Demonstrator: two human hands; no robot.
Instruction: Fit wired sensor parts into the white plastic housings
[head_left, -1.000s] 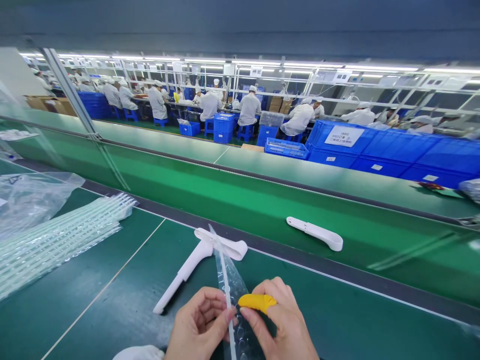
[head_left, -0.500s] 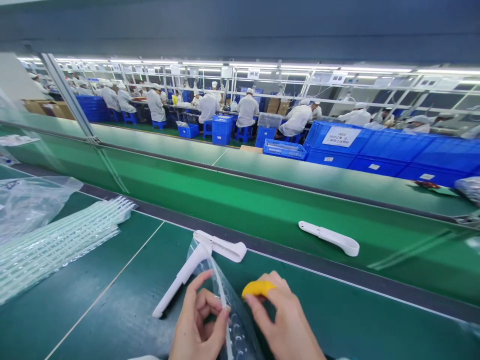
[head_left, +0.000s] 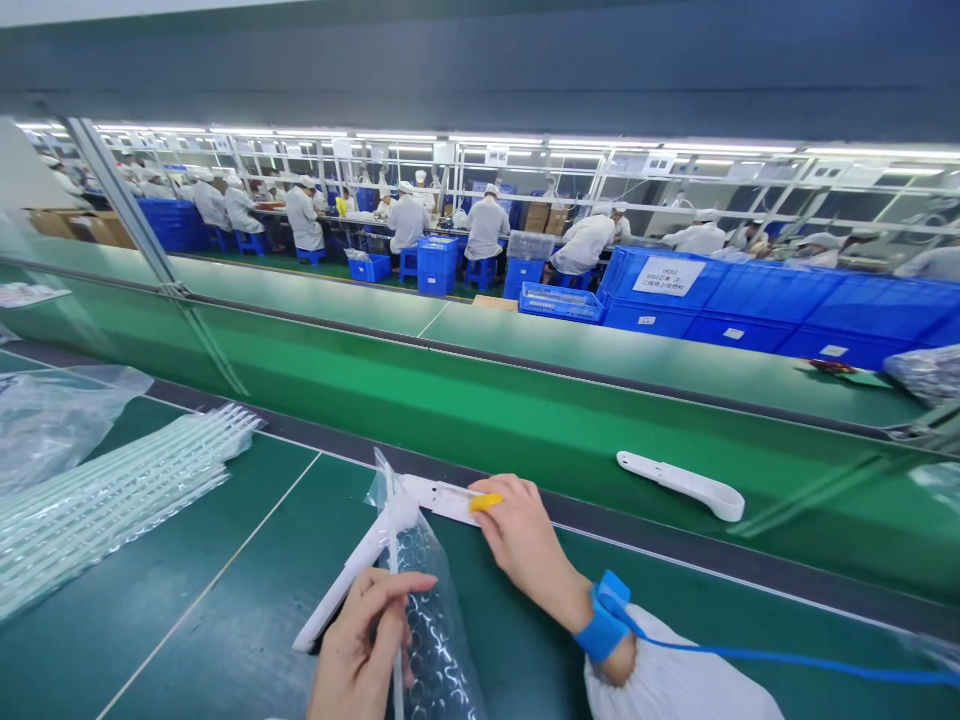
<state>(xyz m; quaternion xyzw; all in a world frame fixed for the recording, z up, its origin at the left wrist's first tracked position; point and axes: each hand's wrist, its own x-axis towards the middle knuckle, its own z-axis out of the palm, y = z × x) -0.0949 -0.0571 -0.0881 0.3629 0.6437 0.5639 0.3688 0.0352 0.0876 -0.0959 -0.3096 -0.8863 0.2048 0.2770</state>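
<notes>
My left hand (head_left: pixel 367 640) pinches the pale edge of a clear bubble-wrap bag (head_left: pixel 435 640), its index finger stretched across the bag. My right hand (head_left: pixel 525 540) is closed around the right end of a white plastic piece (head_left: pixel 439 497), hiding that end. A yellow cover (head_left: pixel 486 503), like a finger cot, shows at a right fingertip. A blue wrist strap (head_left: pixel 602 618) circles that wrist. From the white piece another white arm (head_left: pixel 337 590) slants down left, partly behind the bag and my left hand; whether the two are joined I cannot tell.
A similar white piece (head_left: pixel 682 485) lies on the green conveyor belt (head_left: pixel 480 400). Left on the bench are pale-green strips (head_left: pixel 127 500) and clear plastic film (head_left: pixel 60 420). A blue cord (head_left: pixel 787 655) runs right from my wrist. Beyond are blue crates (head_left: pixel 667 280) and several seated people.
My right hand has moved up and left onto the white piece. My left hand has shifted left and down with the bag's edge. The piece on the belt has moved right.
</notes>
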